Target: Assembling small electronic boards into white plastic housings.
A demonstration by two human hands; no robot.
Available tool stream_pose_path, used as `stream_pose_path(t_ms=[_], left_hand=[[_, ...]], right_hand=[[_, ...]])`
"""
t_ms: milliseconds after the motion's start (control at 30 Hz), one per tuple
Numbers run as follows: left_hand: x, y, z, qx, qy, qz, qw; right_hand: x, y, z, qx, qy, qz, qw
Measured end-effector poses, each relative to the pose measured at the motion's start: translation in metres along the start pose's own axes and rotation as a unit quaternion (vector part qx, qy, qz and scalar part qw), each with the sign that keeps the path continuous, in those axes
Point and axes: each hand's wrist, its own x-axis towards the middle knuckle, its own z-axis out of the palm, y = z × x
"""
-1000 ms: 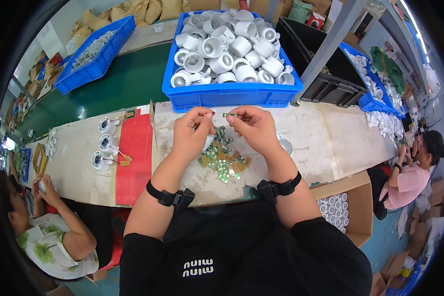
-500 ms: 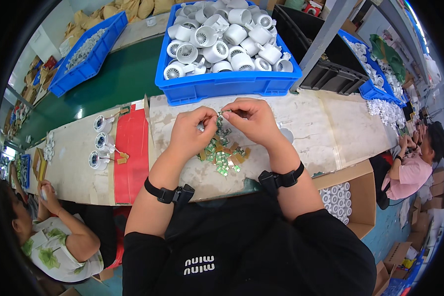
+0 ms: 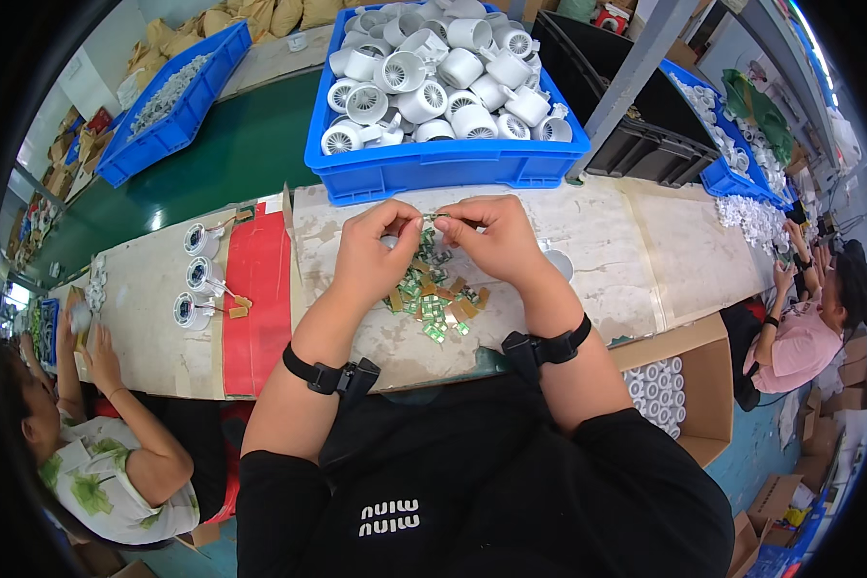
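Note:
My left hand and my right hand meet over the middle of the table, fingertips pinched close together. Between them is a small circuit board, mostly covered by the fingers. Just below lies a loose pile of green circuit boards, mixed with tan-brown pieces. A white round part rests beside my right hand, partly hidden by it. Three white round housings with wires stand in a row to the left, past a red sheet.
A blue crate heaped with white fan housings stands straight ahead, with a black crate to its right. An open carton of white parts sits by the table's front edge at right. Co-workers sit at left and right.
My hands have shifted slightly, and my left fingers have straightened a little, still pinching. The co-worker at left has spread both hands apart; the one at right has raised an arm.

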Motion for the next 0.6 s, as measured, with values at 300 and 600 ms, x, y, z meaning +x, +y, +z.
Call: stream_pose_path(t_ms=[300, 600], left_hand=[[0.003, 0.003, -0.011, 0.018, -0.048, 0.046, 0.998], [0.002, 0.006, -0.014, 0.032, -0.071, 0.017, 0.997]], right_hand=[[-0.001, -0.005, 0.0, 0.02, -0.003, 0.048, 0.999], [-0.003, -0.003, 0.001, -0.028, 0.003, -0.014, 1.0]])
